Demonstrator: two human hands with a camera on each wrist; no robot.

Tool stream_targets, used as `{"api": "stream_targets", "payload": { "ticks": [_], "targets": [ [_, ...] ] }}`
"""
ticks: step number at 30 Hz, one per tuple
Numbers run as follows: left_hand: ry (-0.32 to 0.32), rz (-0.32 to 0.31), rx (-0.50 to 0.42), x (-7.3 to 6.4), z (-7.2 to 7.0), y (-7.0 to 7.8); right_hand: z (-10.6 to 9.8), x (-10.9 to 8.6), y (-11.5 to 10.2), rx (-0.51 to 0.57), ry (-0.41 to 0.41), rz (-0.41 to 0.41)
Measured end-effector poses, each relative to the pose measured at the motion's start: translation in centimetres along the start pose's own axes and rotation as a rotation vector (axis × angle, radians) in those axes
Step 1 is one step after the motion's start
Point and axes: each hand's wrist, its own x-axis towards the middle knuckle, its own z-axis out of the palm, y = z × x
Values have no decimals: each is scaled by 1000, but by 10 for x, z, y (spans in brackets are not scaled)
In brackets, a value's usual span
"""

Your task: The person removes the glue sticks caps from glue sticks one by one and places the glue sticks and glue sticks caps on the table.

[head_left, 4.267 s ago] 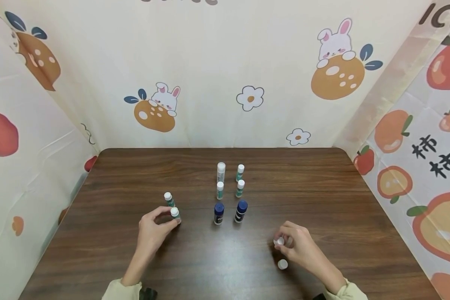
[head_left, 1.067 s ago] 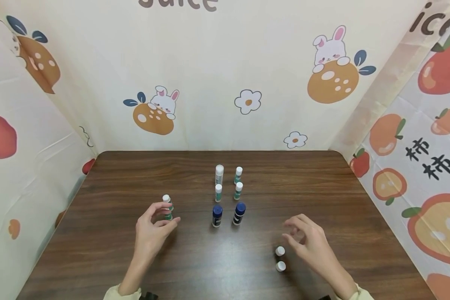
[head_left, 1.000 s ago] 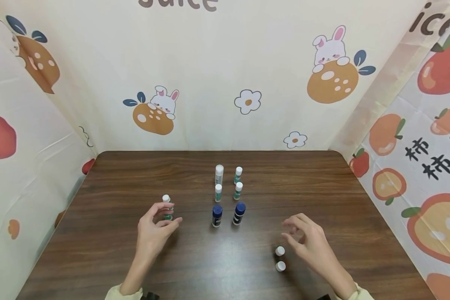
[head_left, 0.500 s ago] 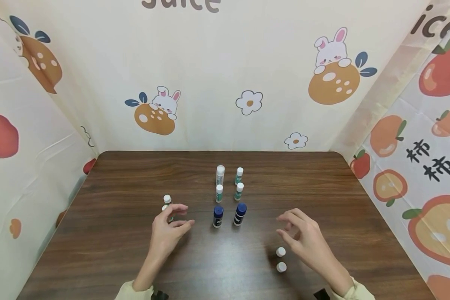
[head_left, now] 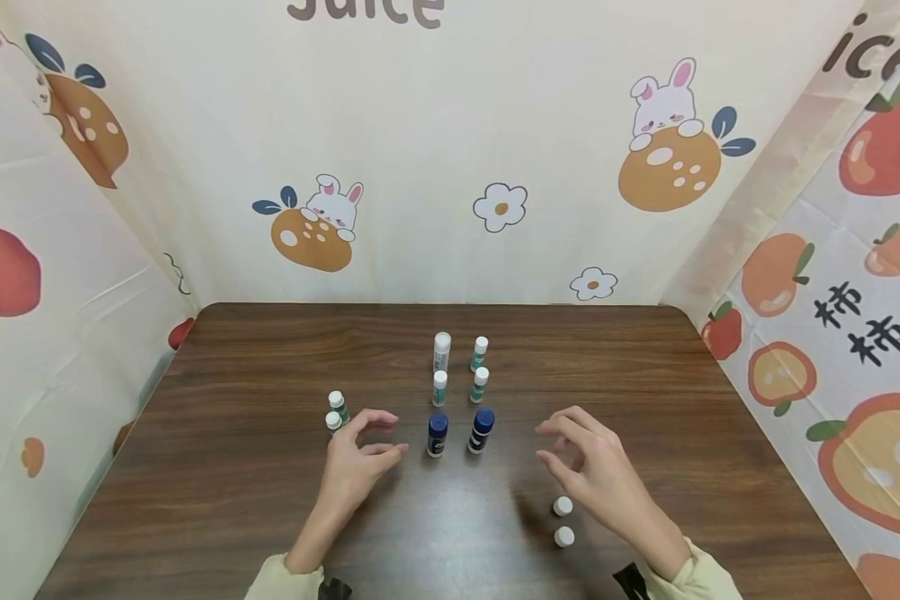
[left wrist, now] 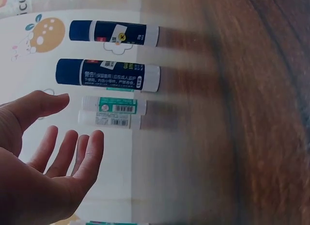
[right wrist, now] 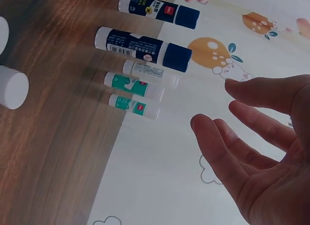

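Two dark blue glue sticks, one on the left (head_left: 437, 437) and one on the right (head_left: 481, 432), stand upright mid-table in the head view. My left hand (head_left: 356, 471) hovers just left of them, fingers and thumb apart with nothing between. To their right hovers my right hand (head_left: 596, 467), also spread and holding nothing. Both wrist views show gaps between the hands and the glue sticks. Beside my left hand stand two white-capped green glue sticks (head_left: 337, 402), the nearer partly hidden by the hand. Two white cylindrical pieces (head_left: 562, 506) stand below my right hand.
Behind the blue pair stand a larger white glue stick (head_left: 441, 353) and several small green-labelled ones (head_left: 478, 387). The brown wooden table (head_left: 270, 350) ends at a printed curtain (head_left: 420, 125) at the back, with curtains on both sides.
My left hand released a green glue stick on the left and moved right towards the blue pair. My right hand let go of a white cylinder, then moved away and slightly left.
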Motion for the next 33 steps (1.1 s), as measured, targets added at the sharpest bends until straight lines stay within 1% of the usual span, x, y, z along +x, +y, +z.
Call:
{"api": "stream_targets", "payload": {
  "ticks": [3, 8, 12, 13, 15, 20, 22, 26, 29, 33],
  "targets": [
    [-16, -13, 4, 0, 2, -2, 2, 3, -2, 6, -21, 2],
    [-41, 2, -8, 3, 8, -5, 6, 9, -6, 21, -46, -1],
    [-57, -13, -13, -4, 12, 17, 10, 15, -9, 39, -39, -35],
    [-60, -10, -10, -5, 13, 21, 12, 16, -10, 43, -36, -45],
    [-65, -11, -8, -6, 15, 25, 14, 19, -11, 50, -29, -63],
    [-65, 14, -14, 5, 20, -1, 20, 25, -13, 44, -50, -57],
    [-67, 26, -5, 7, 22, -6, 22, 27, -14, 41, -69, -41],
    [-80, 50, 13, 9, 26, -9, 27, 32, -17, 54, -105, -13],
    [-86, 51, 21, 10, 29, -10, 31, 35, -19, 66, -126, -2],
    [-90, 55, 8, 12, 32, -11, 36, 38, -20, 89, -146, 2]
  ]
}}
